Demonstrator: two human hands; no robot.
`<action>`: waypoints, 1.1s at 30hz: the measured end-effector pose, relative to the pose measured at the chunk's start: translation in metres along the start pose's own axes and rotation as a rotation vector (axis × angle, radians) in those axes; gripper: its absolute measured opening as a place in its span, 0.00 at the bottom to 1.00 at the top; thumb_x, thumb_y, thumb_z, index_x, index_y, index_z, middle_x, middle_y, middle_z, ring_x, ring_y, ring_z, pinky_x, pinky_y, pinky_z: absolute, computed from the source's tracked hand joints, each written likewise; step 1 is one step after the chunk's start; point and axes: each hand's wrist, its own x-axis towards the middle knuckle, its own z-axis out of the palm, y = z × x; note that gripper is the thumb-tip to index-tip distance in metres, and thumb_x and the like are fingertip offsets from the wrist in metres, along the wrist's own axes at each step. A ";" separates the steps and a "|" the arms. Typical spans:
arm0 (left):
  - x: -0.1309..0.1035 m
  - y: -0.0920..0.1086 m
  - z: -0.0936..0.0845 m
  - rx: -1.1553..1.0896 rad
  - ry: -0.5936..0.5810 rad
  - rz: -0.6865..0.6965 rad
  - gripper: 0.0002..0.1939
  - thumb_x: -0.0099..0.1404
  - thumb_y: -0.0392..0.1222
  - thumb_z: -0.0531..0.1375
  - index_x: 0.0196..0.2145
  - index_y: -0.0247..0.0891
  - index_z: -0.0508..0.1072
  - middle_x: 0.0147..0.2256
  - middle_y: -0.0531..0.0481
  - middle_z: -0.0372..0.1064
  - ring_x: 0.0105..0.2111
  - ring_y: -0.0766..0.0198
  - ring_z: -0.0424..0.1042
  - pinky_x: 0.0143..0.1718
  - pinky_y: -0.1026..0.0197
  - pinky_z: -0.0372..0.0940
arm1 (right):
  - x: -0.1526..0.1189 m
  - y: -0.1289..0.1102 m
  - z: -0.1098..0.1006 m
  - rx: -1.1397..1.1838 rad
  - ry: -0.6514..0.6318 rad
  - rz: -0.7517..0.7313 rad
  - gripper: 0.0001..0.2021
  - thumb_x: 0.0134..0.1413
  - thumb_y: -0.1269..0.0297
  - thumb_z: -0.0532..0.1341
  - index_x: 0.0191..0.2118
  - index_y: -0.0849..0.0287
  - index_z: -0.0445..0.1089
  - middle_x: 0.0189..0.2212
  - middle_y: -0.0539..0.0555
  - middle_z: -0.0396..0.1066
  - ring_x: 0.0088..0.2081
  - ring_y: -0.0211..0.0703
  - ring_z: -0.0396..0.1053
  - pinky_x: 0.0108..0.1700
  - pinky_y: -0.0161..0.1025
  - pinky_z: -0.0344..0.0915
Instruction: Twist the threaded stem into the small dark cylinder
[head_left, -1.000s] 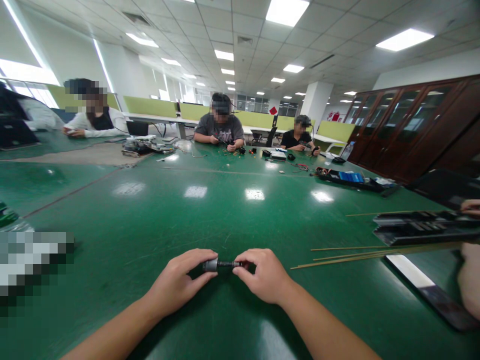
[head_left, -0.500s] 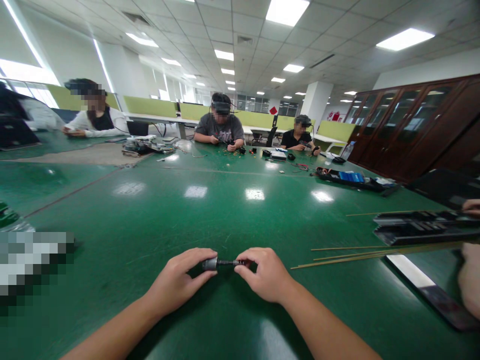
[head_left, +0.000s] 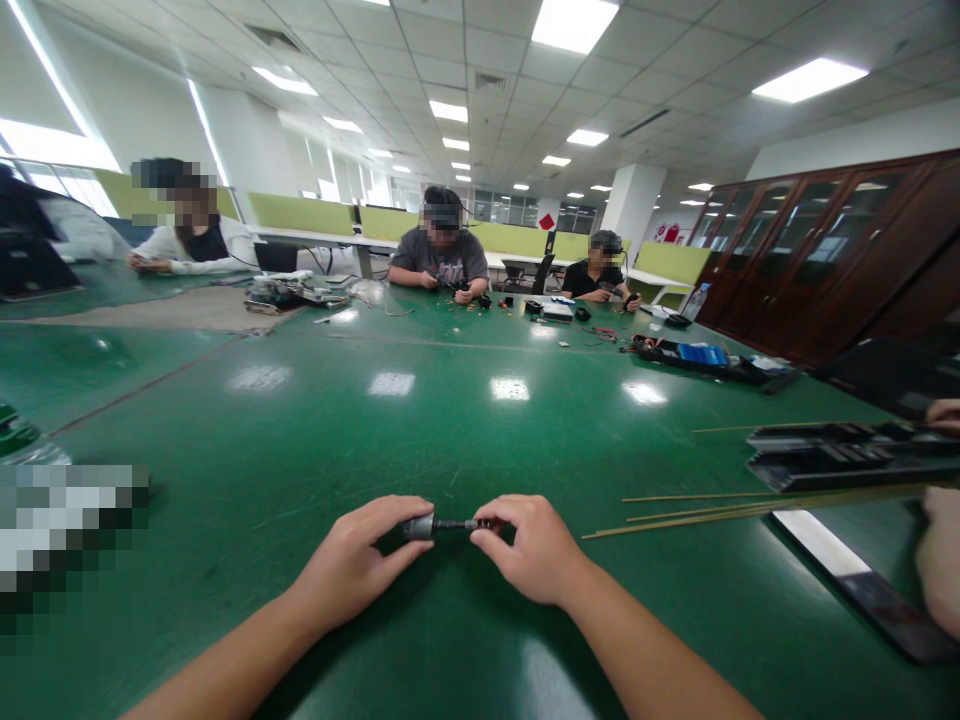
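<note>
Low in the middle of the head view, a dark part with a thin shaft [head_left: 452, 525] and a grey cylinder [head_left: 421, 527] at its left end lies level between my hands. My left hand [head_left: 365, 555] grips the cylinder between thumb and fingers. The thumb and fingertips of my right hand [head_left: 531, 548] pinch the shaft's right end, partly covering it. Beneath both hands is the green tabletop [head_left: 450, 450].
Thin brass-coloured rods [head_left: 690, 513] lie to the right, beside black channel pieces [head_left: 840, 465] and a black-and-white bar [head_left: 862, 580]. Another person's hand [head_left: 941, 560] is at the right edge. Three people sit across the table. A pixelated object [head_left: 60, 520] is at left.
</note>
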 end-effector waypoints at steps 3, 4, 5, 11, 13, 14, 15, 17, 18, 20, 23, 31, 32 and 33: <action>0.000 0.000 -0.001 0.005 -0.002 -0.004 0.18 0.65 0.45 0.64 0.53 0.46 0.72 0.49 0.48 0.75 0.49 0.58 0.75 0.54 0.55 0.70 | 0.000 0.000 0.000 -0.002 0.001 0.004 0.05 0.59 0.64 0.63 0.39 0.54 0.77 0.32 0.50 0.76 0.34 0.42 0.71 0.39 0.37 0.64; 0.000 0.000 -0.001 0.009 -0.001 -0.006 0.18 0.65 0.45 0.64 0.53 0.46 0.72 0.49 0.49 0.75 0.49 0.58 0.75 0.54 0.55 0.70 | 0.000 0.000 0.000 -0.001 0.002 0.004 0.05 0.59 0.64 0.63 0.39 0.54 0.77 0.32 0.50 0.76 0.34 0.42 0.71 0.39 0.37 0.64; 0.000 0.001 -0.001 0.013 0.001 -0.007 0.18 0.65 0.45 0.64 0.53 0.46 0.72 0.49 0.49 0.75 0.49 0.58 0.75 0.54 0.55 0.70 | 0.000 0.000 0.000 0.000 0.002 0.004 0.05 0.59 0.64 0.63 0.39 0.54 0.77 0.32 0.50 0.76 0.34 0.42 0.71 0.39 0.37 0.64; -0.001 -0.002 0.000 0.015 0.004 -0.010 0.18 0.65 0.45 0.64 0.53 0.46 0.72 0.49 0.49 0.75 0.49 0.59 0.75 0.54 0.55 0.70 | 0.000 0.001 0.001 0.000 0.005 -0.001 0.05 0.59 0.64 0.64 0.39 0.54 0.77 0.32 0.50 0.76 0.34 0.42 0.71 0.40 0.37 0.63; -0.001 -0.002 0.000 0.009 0.002 -0.004 0.18 0.65 0.44 0.64 0.53 0.46 0.71 0.49 0.49 0.75 0.50 0.58 0.74 0.54 0.55 0.70 | 0.000 0.001 0.001 -0.001 0.006 -0.004 0.05 0.59 0.64 0.64 0.39 0.55 0.77 0.32 0.50 0.76 0.34 0.42 0.71 0.40 0.37 0.63; -0.001 -0.003 0.000 0.007 0.002 -0.002 0.18 0.66 0.44 0.64 0.53 0.46 0.71 0.49 0.48 0.75 0.50 0.58 0.74 0.55 0.54 0.70 | 0.000 0.001 0.001 -0.001 0.008 -0.004 0.05 0.59 0.64 0.63 0.39 0.55 0.77 0.32 0.50 0.76 0.34 0.42 0.71 0.40 0.37 0.63; -0.001 -0.003 0.000 0.006 0.003 -0.001 0.18 0.66 0.44 0.64 0.53 0.45 0.71 0.49 0.48 0.75 0.50 0.57 0.74 0.54 0.54 0.70 | 0.000 0.001 0.000 -0.001 0.009 -0.003 0.05 0.59 0.65 0.63 0.39 0.55 0.77 0.32 0.50 0.76 0.34 0.42 0.71 0.40 0.37 0.63; -0.001 -0.003 0.000 0.003 0.004 -0.002 0.18 0.66 0.45 0.64 0.53 0.45 0.72 0.49 0.47 0.75 0.50 0.56 0.74 0.54 0.53 0.70 | 0.001 0.000 0.000 -0.003 0.014 0.001 0.05 0.59 0.65 0.63 0.39 0.55 0.77 0.31 0.50 0.76 0.34 0.41 0.71 0.39 0.37 0.63; -0.001 -0.003 0.000 0.003 0.006 -0.003 0.18 0.66 0.45 0.64 0.53 0.45 0.72 0.49 0.46 0.75 0.50 0.56 0.75 0.54 0.52 0.70 | 0.001 0.000 0.000 -0.004 0.016 0.003 0.05 0.59 0.65 0.63 0.39 0.55 0.77 0.31 0.50 0.76 0.33 0.41 0.71 0.39 0.36 0.63; -0.001 -0.003 0.000 0.004 0.005 -0.008 0.18 0.65 0.45 0.64 0.53 0.45 0.72 0.49 0.46 0.75 0.50 0.56 0.74 0.54 0.53 0.70 | 0.001 0.000 -0.001 -0.006 0.016 0.005 0.05 0.59 0.65 0.63 0.39 0.55 0.77 0.31 0.50 0.76 0.33 0.41 0.71 0.39 0.36 0.63; 0.000 -0.004 0.000 0.013 0.010 -0.006 0.19 0.65 0.45 0.64 0.53 0.45 0.72 0.49 0.47 0.75 0.50 0.56 0.74 0.54 0.53 0.70 | 0.000 0.000 -0.001 -0.011 0.012 0.003 0.05 0.59 0.65 0.63 0.39 0.54 0.77 0.31 0.50 0.76 0.33 0.41 0.71 0.39 0.36 0.63; 0.001 -0.003 -0.001 0.030 0.032 0.009 0.18 0.65 0.45 0.64 0.52 0.44 0.73 0.48 0.46 0.76 0.49 0.55 0.76 0.53 0.53 0.71 | 0.000 0.001 -0.002 -0.007 0.018 0.011 0.05 0.59 0.65 0.63 0.39 0.54 0.77 0.31 0.50 0.76 0.33 0.41 0.71 0.39 0.37 0.64; 0.000 -0.003 -0.001 0.030 0.031 0.008 0.18 0.65 0.45 0.64 0.52 0.44 0.73 0.48 0.46 0.76 0.49 0.56 0.76 0.53 0.53 0.71 | 0.000 0.001 -0.002 -0.007 0.017 0.010 0.05 0.59 0.65 0.63 0.39 0.54 0.77 0.31 0.50 0.75 0.33 0.41 0.71 0.39 0.37 0.63; 0.000 -0.003 -0.001 0.030 0.030 0.005 0.18 0.65 0.45 0.64 0.52 0.44 0.73 0.48 0.46 0.76 0.49 0.56 0.76 0.53 0.53 0.71 | 0.000 0.001 -0.002 -0.006 0.016 0.009 0.05 0.59 0.65 0.63 0.39 0.54 0.76 0.31 0.50 0.75 0.33 0.41 0.71 0.39 0.37 0.63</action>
